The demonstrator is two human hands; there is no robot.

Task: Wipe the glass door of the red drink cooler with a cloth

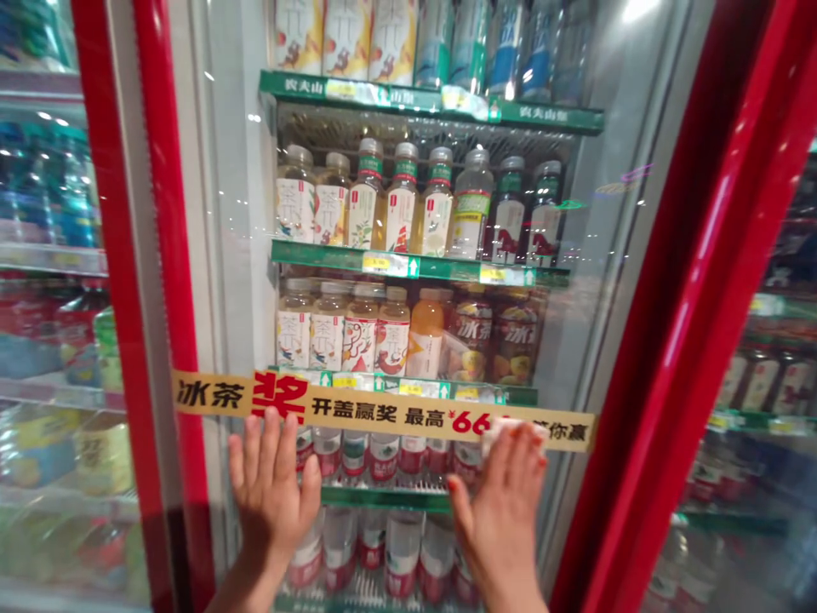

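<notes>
Both my hands are raised in front of the glass door [239, 281] of a drinks cooler. My left hand [273, 477] is open, fingers stretched upward, at the lower edge of a yellow promotional strip [357, 413] on the glass. It holds nothing. My right hand [507, 502] lies against the strip's right part, fingers extended over a crumpled white cloth or tissue [493, 430]. The white piece peeks out around the fingertips and looks pressed to the glass. Most of it is hidden under the hand.
Behind the glass, green-edged shelves [414, 260] carry rows of bottled drinks [401, 204]. Red door frames [702, 281] stand on both sides. Further cooler sections with drinks [51, 340] show at left and right. Lights reflect on the glass.
</notes>
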